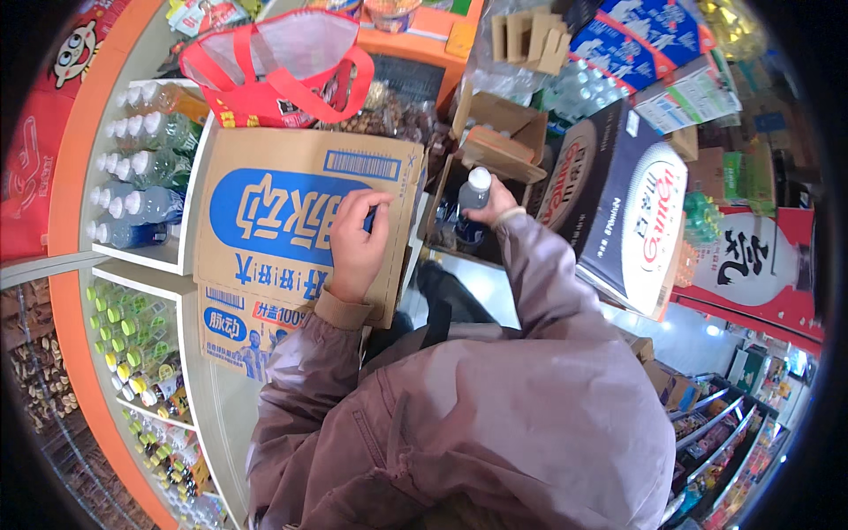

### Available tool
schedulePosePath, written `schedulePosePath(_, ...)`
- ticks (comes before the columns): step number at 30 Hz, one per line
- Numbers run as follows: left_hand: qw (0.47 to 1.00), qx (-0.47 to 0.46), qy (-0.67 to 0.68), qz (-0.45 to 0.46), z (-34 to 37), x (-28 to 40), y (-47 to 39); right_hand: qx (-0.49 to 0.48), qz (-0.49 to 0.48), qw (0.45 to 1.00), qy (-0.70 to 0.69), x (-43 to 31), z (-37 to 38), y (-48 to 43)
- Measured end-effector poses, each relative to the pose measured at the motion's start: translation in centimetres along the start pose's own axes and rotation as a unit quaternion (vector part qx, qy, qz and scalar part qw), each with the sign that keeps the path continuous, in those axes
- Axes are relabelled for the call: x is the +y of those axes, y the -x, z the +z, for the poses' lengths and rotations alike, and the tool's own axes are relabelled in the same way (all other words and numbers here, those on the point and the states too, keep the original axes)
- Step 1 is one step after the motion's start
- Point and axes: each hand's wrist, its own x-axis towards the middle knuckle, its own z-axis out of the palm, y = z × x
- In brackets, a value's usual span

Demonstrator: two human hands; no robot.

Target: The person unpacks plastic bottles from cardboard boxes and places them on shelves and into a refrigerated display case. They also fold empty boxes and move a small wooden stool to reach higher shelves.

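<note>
My right hand (497, 203) grips a clear plastic bottle (474, 192) with a white cap, upright above an open cardboard carton (477, 250). Another bottle with a dark blue label (469, 232) shows partly below it, inside the carton. My left hand (358, 242) is over a brown cardboard box (291, 147) printed with a large blue oval and writing. Its fingers are curled, thumb apart, and I see nothing held in it. Whether it presses on the box is unclear.
Shelves (189, 218) at left hold rows of capped bottles. A red tote bag (285, 86) stands beyond the box. To the right are a black-and-white drinks carton (626, 199) and a red carton (755, 265). Another open carton (510, 109) lies ahead.
</note>
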Motion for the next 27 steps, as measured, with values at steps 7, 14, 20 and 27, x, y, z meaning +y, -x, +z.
schedulePosePath(7, 0.997, -0.016, 0.041, 0.062, -1.3, 3.9, 1.0, 0.012, -0.223, 0.974, -0.039, -20.3, -12.9, 7.3)
schedulePosePath(14, 0.985, 0.042, -0.023, 0.167, -9.3, 10.3, 3.1, -0.107, -0.270, 0.914, -0.284, -36.0, -11.3, 9.2)
schedulePosePath(20, 0.920, 0.315, -0.217, 0.087, -20.6, 7.7, 3.4, -0.149, -0.441, 0.857, -0.220, -46.9, -1.5, 3.4)
schedulePosePath(27, 0.871, 0.416, -0.239, -0.104, -32.5, -3.1, 2.4, -0.067, -0.570, 0.786, -0.230, -57.6, 15.5, -3.7)
